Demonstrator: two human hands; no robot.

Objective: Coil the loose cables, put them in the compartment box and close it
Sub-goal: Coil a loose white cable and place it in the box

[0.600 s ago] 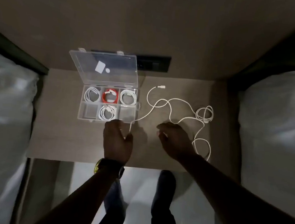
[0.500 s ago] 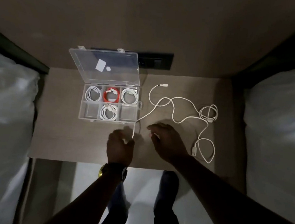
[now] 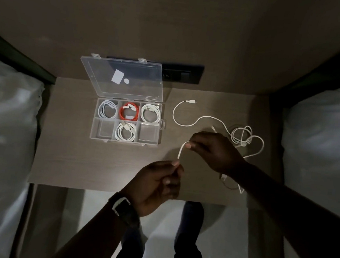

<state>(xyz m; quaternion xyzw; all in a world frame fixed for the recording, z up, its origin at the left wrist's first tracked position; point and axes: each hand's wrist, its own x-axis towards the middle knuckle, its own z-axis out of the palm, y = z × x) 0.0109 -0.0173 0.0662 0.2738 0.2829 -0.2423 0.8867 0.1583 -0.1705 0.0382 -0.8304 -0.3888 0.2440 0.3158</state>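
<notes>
A clear compartment box [image 3: 161, 126] stands open on the bedside table [image 3: 64, 156], its lid [image 3: 124, 79] raised at the back. Its back row holds two white coils and a red coil [image 3: 128, 113]; the front middle cell holds another white coil [image 3: 125, 132]. The two front outer cells look bare. A loose white cable [image 3: 198, 119] snakes over the table to the right. My left hand [image 3: 158, 185] pinches one end of it, and my right hand [image 3: 214, 151] pinches it a short way along. A second white cable [image 3: 244, 135] lies tangled behind my right hand.
White bedding [image 3: 6, 135] flanks the table on the left, and more white bedding [image 3: 324, 142] on the right. A dark socket panel [image 3: 182, 74] sits on the wall behind the box. My legs and a pale floor show below the table's front edge.
Both hands have lifted off the table with the white cable held between them. My right hand moved right and back; my left hand drew toward the front edge.
</notes>
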